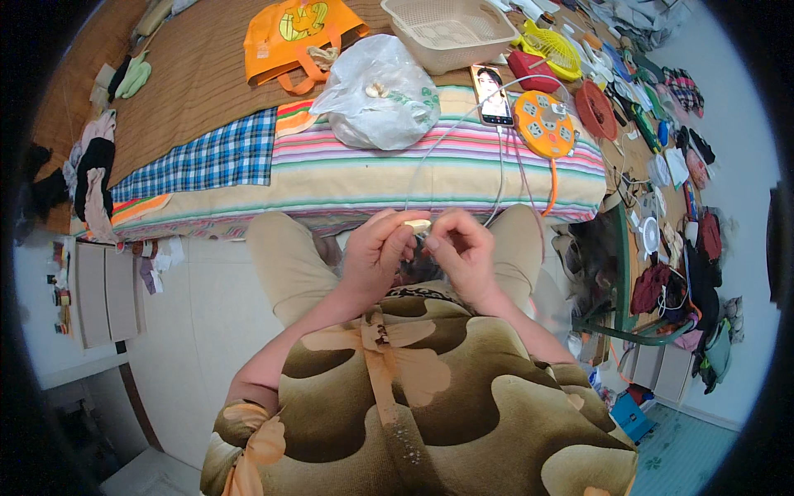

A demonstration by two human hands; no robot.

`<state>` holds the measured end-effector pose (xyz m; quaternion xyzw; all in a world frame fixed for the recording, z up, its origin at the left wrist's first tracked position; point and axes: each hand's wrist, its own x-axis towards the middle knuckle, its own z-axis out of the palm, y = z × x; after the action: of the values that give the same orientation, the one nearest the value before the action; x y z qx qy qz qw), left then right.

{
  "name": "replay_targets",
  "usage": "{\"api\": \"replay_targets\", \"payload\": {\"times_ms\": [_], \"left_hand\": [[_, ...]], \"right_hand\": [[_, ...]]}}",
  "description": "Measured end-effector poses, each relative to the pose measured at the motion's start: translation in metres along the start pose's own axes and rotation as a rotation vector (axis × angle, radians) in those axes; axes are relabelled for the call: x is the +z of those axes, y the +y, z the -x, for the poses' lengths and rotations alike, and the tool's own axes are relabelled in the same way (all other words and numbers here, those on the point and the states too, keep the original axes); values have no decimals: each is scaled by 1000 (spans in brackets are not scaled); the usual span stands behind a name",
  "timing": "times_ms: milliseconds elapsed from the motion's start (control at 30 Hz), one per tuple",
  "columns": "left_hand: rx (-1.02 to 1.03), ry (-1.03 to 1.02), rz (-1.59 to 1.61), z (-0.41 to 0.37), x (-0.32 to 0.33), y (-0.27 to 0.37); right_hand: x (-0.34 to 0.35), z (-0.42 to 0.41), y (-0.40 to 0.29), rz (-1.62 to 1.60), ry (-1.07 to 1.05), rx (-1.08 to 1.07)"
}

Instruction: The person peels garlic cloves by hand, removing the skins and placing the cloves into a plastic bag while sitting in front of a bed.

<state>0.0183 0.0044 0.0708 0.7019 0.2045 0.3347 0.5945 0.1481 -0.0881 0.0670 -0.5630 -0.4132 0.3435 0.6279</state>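
Observation:
Above my lap, my left hand [378,251] pinches a small pale-yellow piece, apparently a garlic clove [417,225], between thumb and forefinger. At the clove's right end is my right hand [461,248], its fingers curled and its thumb close to the forefinger. A tiny greyish bit shows below the clove between the two hands; what it is, and whether my right fingers grip it, I cannot tell. Beyond my knees, a white plastic bag [383,105] lies on the striped cloth [372,170], with a whitish bulb, perhaps garlic, showing at its middle.
Behind the bag are an orange tote bag [273,43] and a beige plastic basket [443,46]. To their right lie a lit phone [493,93] on a cable, a round orange power strip [544,124] and a red basket [595,110]. A cluttered table [633,248] runs along the right.

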Motion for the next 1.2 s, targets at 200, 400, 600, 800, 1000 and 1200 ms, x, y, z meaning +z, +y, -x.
{"api": "replay_targets", "payload": {"times_ms": [200,400,600,800,1000,1200], "left_hand": [[-2,-2,33,1,1,-3],[9,-31,-90,0,-1,-5],[-130,40,148,5,4,-7],[-175,-6,140,4,3,-4],[-241,1,293,2,4,-8],[-319,10,477,-2,-2,-15]], "right_hand": [[3,-9,-22,293,112,-314],[0,-10,-23,369,19,-271],[4,-10,-23,420,-13,-284],[3,-8,-17,562,2,-378],[2,-11,-18,585,29,-422],[0,-11,-15,544,63,-434]]}}
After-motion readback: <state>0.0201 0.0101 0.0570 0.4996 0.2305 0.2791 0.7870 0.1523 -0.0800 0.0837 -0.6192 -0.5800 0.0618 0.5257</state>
